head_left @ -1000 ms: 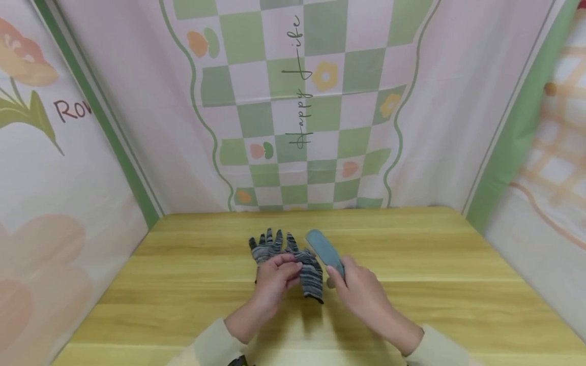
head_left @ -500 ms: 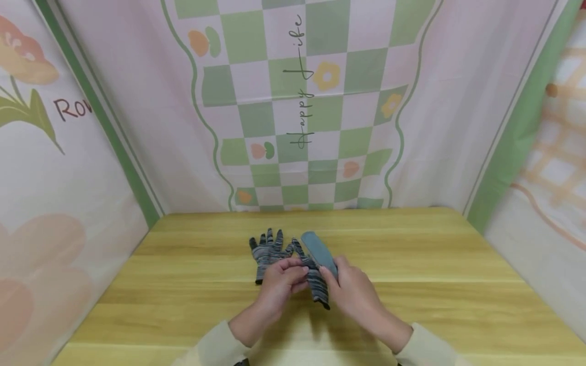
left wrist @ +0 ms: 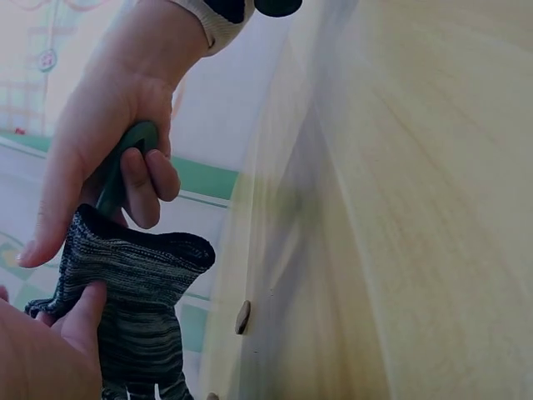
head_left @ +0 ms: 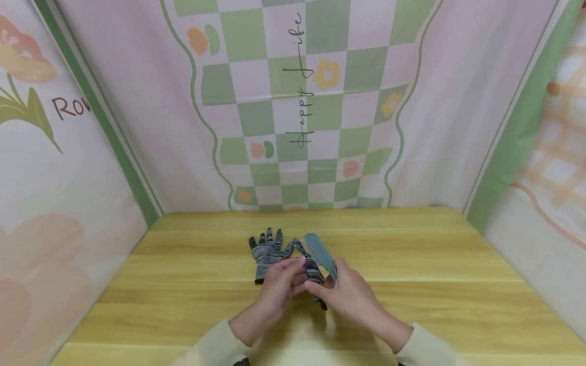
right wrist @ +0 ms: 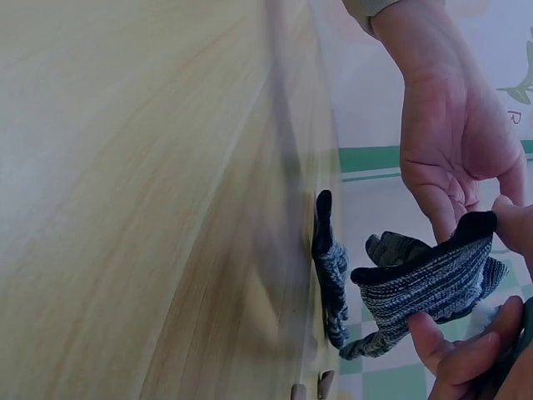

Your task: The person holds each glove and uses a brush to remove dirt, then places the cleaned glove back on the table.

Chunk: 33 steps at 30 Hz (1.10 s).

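Note:
My left hand (head_left: 279, 284) pinches a black-and-grey striped knit glove (head_left: 313, 272) and holds it above the table. In the left wrist view the glove's dark cuff (left wrist: 150, 239) gapes open towards the right hand. My right hand (head_left: 354, 292) curls its fingers round the green handle (left wrist: 111, 193) of a flat blue-grey lint brush (head_left: 319, 250), whose head points away beside the glove. The right thumb reaches to the glove's cuff, and a fingertip (right wrist: 425, 329) touches the knit in the right wrist view. A matching glove (head_left: 267, 255) lies flat, fingers pointing away, just left of the held one.
The wooden table (head_left: 435, 264) runs back to a patterned curtain (head_left: 299, 173). Further printed curtains stand at both sides. Small brown pieces (left wrist: 242, 317) show near the table surface in both wrist views.
My right hand has come left with the brush, and its thumb has moved onto the glove's cuff. My left hand has shifted slightly right, turning the held glove and uncovering more of the lying one.

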{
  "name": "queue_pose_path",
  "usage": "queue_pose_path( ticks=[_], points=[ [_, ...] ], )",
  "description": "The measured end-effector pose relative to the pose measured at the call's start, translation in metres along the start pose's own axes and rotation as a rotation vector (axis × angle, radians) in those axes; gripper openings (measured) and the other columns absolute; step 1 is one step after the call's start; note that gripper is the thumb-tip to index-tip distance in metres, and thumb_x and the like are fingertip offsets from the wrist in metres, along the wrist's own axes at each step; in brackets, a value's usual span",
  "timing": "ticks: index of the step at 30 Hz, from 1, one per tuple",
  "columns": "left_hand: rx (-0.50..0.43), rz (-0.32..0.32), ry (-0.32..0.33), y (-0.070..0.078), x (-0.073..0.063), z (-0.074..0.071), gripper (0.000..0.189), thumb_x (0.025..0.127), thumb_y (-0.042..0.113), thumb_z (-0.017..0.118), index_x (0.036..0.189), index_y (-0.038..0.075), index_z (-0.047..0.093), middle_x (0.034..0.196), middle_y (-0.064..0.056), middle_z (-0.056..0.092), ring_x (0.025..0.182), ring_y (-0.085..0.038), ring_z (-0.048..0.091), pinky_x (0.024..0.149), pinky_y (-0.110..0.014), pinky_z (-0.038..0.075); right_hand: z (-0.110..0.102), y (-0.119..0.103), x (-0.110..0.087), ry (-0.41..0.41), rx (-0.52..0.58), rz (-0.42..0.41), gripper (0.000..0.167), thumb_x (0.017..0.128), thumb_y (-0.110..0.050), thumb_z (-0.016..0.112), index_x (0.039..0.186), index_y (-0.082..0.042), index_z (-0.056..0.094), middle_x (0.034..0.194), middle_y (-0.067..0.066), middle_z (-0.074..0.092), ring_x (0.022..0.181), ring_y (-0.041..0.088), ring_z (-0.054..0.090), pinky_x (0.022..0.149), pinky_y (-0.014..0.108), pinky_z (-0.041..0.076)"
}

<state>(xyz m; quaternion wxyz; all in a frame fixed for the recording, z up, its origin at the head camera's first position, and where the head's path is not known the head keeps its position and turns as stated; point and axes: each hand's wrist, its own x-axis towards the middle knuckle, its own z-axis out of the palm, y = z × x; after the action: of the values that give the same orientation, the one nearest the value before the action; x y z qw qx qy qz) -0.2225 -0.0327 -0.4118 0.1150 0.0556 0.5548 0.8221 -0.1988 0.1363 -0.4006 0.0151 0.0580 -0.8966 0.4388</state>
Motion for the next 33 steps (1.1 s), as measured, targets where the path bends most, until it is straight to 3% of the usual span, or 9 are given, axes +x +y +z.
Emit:
queue_pose_path(
  ticks=[6,11,15,24,29,33],
  points=[
    [-0.007,-0.026,-0.008,0.002,0.000,0.000,0.043,0.096,0.030,0.062,0.109,-0.011,0.061,0.089,-0.009,0.068,0.078,-0.014,0.067,0.076,-0.029,0.059,-0.001,-0.001,-0.001,-0.015,0.046,0.000,0.071,0.077,-0.041,0.081,0.120,0.004,0.050,0.076,0.003,0.058,0.058,0.016,0.052,0.046,0.028,0.044],
    [-0.002,-0.024,-0.045,0.003,-0.001,-0.001,0.050,0.098,0.032,0.059,0.114,-0.015,0.058,0.107,-0.025,0.066,0.099,-0.029,0.068,0.084,-0.037,0.056,-0.003,-0.001,-0.003,-0.031,0.095,0.014,0.056,0.080,-0.024,0.080,0.118,0.005,0.051,0.080,0.006,0.059,0.062,0.018,0.053,0.050,0.030,0.047],
    [-0.012,-0.026,-0.062,0.002,-0.002,-0.001,0.049,0.099,0.030,0.058,0.115,-0.016,0.057,0.111,-0.028,0.064,0.102,-0.032,0.066,0.086,-0.040,0.055,-0.002,-0.001,-0.003,-0.013,0.092,0.026,0.044,0.085,-0.017,0.072,0.118,0.006,0.054,0.082,0.007,0.061,0.062,0.018,0.054,0.052,0.031,0.048],
    [-0.025,-0.038,-0.084,0.001,-0.003,-0.001,0.051,0.099,0.031,0.056,0.119,-0.017,0.055,0.114,-0.028,0.063,0.104,-0.032,0.065,0.089,-0.042,0.054,-0.003,0.001,-0.002,0.013,0.078,0.022,0.024,0.095,-0.018,0.062,0.106,0.004,0.060,0.071,0.003,0.057,0.055,0.016,0.048,0.043,0.025,0.039],
    [-0.023,-0.048,-0.100,0.000,-0.005,-0.003,0.051,0.099,0.031,0.057,0.119,-0.016,0.056,0.114,-0.028,0.063,0.106,-0.033,0.064,0.089,-0.041,0.054,-0.007,0.002,-0.001,0.008,0.116,0.047,0.026,0.097,-0.019,0.059,0.107,0.005,0.061,0.074,0.004,0.060,0.061,0.016,0.052,0.049,0.027,0.044],
    [0.001,-0.056,-0.108,-0.002,-0.006,-0.008,0.048,0.099,0.029,0.056,0.117,-0.016,0.056,0.115,-0.028,0.063,0.108,-0.035,0.063,0.089,-0.040,0.054,-0.013,0.001,0.001,0.027,0.144,0.059,0.035,0.099,-0.024,0.056,0.111,0.008,0.060,0.082,0.005,0.064,0.073,0.018,0.058,0.063,0.033,0.050]
  ],
)
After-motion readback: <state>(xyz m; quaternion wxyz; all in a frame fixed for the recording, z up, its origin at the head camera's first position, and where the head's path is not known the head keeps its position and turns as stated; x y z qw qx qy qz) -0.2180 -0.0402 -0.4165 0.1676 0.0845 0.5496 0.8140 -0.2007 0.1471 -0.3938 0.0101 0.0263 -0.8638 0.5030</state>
